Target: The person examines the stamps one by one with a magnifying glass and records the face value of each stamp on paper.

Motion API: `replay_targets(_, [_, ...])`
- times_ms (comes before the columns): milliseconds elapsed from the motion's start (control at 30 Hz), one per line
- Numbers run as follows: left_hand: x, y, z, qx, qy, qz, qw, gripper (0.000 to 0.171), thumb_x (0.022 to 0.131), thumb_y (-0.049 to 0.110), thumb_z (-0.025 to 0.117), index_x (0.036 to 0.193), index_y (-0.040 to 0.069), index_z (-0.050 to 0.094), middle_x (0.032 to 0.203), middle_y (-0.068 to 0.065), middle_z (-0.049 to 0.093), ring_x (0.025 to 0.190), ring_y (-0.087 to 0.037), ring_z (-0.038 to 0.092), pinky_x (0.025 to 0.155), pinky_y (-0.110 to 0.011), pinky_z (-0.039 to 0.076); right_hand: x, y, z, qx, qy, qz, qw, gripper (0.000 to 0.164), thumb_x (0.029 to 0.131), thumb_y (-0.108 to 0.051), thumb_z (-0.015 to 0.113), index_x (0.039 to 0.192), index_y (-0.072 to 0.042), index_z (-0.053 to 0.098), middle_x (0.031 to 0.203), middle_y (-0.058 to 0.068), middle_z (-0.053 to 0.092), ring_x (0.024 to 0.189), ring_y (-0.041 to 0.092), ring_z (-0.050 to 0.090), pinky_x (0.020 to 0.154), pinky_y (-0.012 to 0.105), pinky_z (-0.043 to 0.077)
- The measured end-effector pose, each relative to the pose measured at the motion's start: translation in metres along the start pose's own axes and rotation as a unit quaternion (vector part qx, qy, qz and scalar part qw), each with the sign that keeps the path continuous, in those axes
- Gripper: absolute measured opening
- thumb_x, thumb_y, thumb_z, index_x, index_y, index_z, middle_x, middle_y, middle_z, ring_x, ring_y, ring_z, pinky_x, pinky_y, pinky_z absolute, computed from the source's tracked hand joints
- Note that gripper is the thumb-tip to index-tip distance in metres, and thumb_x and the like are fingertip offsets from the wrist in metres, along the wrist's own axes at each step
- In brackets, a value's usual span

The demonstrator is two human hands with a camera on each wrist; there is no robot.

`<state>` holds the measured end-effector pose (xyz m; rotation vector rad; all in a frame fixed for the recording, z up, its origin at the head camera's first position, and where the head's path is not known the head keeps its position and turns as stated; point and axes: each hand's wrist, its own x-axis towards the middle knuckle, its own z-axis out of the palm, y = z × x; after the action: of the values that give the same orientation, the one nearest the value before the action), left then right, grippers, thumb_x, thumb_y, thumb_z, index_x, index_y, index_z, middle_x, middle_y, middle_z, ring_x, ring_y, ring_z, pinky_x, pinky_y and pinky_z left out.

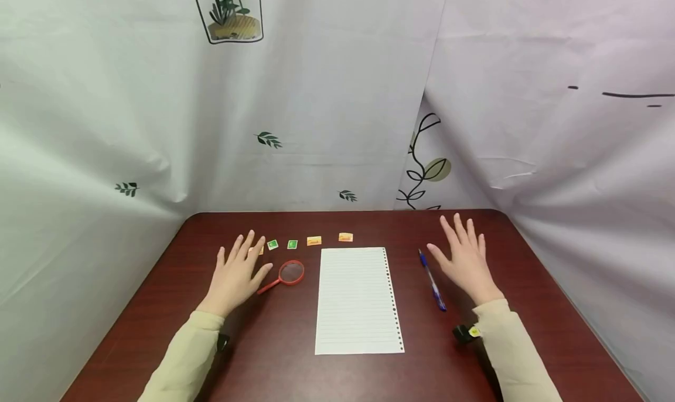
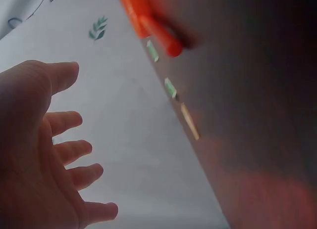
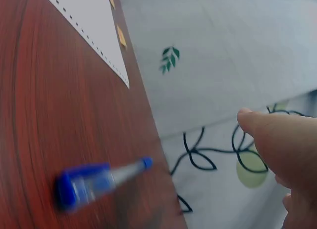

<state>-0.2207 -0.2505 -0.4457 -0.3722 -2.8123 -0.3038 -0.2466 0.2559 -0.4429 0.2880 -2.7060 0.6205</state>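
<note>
My left hand (image 1: 234,278) is held over the table's left side, fingers spread and holding nothing. Just right of its thumb lies a red magnifying glass (image 1: 292,272), its handle (image 2: 163,37) prominent in the left wrist view. My right hand (image 1: 465,262) is on the other side, fingers extended, with nothing in it. Beside it is a blue pen (image 1: 433,283), which looms large in the right wrist view. Between the hands lies a lined sheet of paper (image 1: 358,302) with holes down its right edge.
Behind the paper runs a row of small stamp-like pieces: two green ones (image 1: 292,244) and several orange ones (image 1: 314,240), the leftmost partly covered by the left fingers. The dark red table (image 1: 263,355) ends at a white printed curtain (image 1: 327,97) at the back and sides.
</note>
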Motion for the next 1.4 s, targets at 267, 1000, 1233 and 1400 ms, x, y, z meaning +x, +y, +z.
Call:
replay_targets(267, [-0.006, -0.002, 0.008, 0.004, -0.021, 0.016, 0.9996, 0.064, 0.096, 0.039, 0.067, 0.145, 0.001, 0.053, 0.148, -0.023, 0.049, 0.137, -0.043, 0.044, 0.11, -0.067, 0.027, 0.008, -0.024, 0.021, 0.027, -0.032, -0.027, 0.999, 0.073, 0.101, -0.043, 0.059, 0.158, -0.006, 0.032, 0.161, 0.026, 0.024, 0.151, 0.044, 0.014, 0.118, 0.063, 0.01])
replay_targets(1000, [0.001, 0.005, 0.023, -0.029, -0.092, 0.031, 0.9949, 0.015, 0.088, 0.019, 0.079, 0.082, 0.014, 0.066, 0.073, 0.004, 0.052, 0.062, -0.011, 0.047, 0.058, -0.032, 0.044, 0.02, -0.081, 0.061, 0.072, -0.102, -0.03, 0.992, 0.059, 0.1, -0.033, 0.064, 0.15, -0.008, 0.048, 0.151, 0.019, 0.046, 0.138, 0.038, 0.045, 0.108, 0.058, 0.039])
replay_targets(1233, [0.0, 0.005, 0.023, -0.018, -0.077, 0.057, 0.9952, 0.019, 0.088, 0.009, 0.077, 0.078, 0.013, 0.061, 0.071, 0.003, 0.051, 0.061, -0.012, 0.045, 0.056, -0.032, 0.043, 0.023, -0.096, 0.073, 0.093, -0.125, -0.044, 0.987, 0.055, 0.101, -0.034, 0.063, 0.149, -0.011, 0.05, 0.15, 0.016, 0.049, 0.136, 0.035, 0.049, 0.106, 0.053, 0.043])
replay_targets(1400, [-0.006, -0.003, 0.02, -0.011, -0.074, 0.054, 0.9957, 0.018, 0.089, 0.007, 0.074, 0.079, 0.012, 0.06, 0.073, 0.001, 0.052, 0.062, -0.014, 0.05, 0.056, -0.034, 0.045, 0.028, -0.114, 0.084, 0.099, -0.132, -0.062, 0.984, 0.054, 0.101, -0.036, 0.062, 0.147, -0.01, 0.053, 0.148, 0.014, 0.051, 0.135, 0.033, 0.05, 0.107, 0.051, 0.042])
